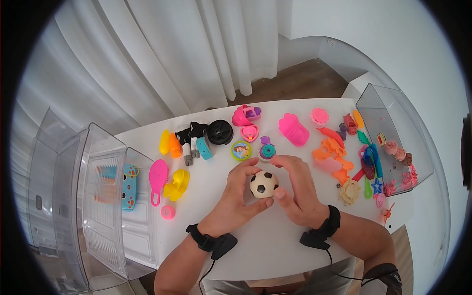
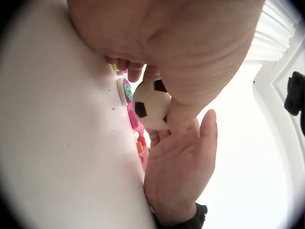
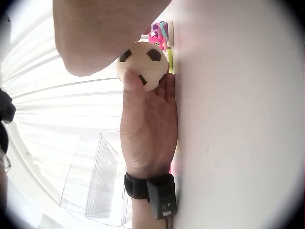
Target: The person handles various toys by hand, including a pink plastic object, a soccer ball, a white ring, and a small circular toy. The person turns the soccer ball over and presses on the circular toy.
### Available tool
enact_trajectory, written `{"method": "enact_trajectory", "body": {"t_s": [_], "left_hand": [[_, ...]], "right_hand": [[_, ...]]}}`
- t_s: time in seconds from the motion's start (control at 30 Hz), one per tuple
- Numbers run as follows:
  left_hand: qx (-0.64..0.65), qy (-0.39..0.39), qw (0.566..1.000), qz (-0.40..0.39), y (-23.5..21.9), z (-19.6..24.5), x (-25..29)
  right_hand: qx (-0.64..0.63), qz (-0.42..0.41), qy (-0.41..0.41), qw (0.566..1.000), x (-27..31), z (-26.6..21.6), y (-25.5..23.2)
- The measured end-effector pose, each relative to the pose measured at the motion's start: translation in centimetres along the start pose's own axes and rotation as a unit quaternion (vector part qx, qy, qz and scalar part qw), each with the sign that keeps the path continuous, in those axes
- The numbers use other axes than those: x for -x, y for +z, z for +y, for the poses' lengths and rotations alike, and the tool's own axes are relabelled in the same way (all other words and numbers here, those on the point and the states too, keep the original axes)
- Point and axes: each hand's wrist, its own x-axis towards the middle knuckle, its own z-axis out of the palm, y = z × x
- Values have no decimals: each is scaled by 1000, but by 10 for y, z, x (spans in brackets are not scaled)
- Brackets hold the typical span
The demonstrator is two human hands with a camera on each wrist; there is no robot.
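A small cream-and-black toy soccer ball (image 1: 264,184) is between the two hands, over the front middle of the white table (image 1: 255,246). My left hand (image 1: 237,192) holds it, the thumb on the near side and the fingers round the far side. In the right wrist view the left thumb lies across the ball (image 3: 145,62). On the ball's other side is my right hand (image 1: 301,194), its fingers extended and its thumb tip right at the ball's edge. The left wrist view shows the right palm (image 2: 174,167) spread behind the ball.
Beyond the hands lie a round green-rimmed toy (image 1: 241,151), a pink tray (image 1: 294,130) and a black wheel (image 1: 220,132). Leftward are a pink hairbrush (image 1: 158,176), a yellow toy (image 1: 177,185) and clear bins (image 1: 104,196). Orange molds (image 1: 330,153) and a clear box (image 1: 393,132) stand right.
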Motion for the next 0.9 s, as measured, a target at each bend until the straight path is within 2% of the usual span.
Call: {"method": "enact_trajectory", "body": {"t_s": [0.13, 0.2, 0.3, 0.33, 0.4, 0.5, 0.6, 0.7, 0.8, 0.9], "left_hand": [[11, 3, 1000, 6, -2, -2, 0], [90, -45, 995, 5, -2, -4, 0], [102, -45, 994, -10, -3, -7, 0], [102, -45, 994, -10, -4, -6, 0], [17, 8, 1000, -14, -6, -1, 1], [-1, -26, 999, -21, -6, 9, 1], [23, -32, 999, -18, -5, 9, 2], [81, -14, 997, 3, 1, -3, 1], [18, 3, 1000, -4, -2, 0, 1], [63, -4, 998, 11, -2, -2, 3]], "right_hand": [[-8, 1, -15, 1000, 0, 0, 1], [-2, 2, -17, 1000, -3, -6, 2], [31, -14, -15, 999, -6, -10, 6], [31, -14, -15, 999, -4, -8, 7], [28, -9, 28, 999, 1, -2, 6], [-2, -19, 24, 1000, -2, -2, -2], [6, -8, -19, 1000, 0, 5, 2], [8, -5, -18, 1000, 0, 4, 2], [4, -16, -20, 1000, 0, 4, 2], [-1, -27, -33, 999, -3, -1, 0]]}}
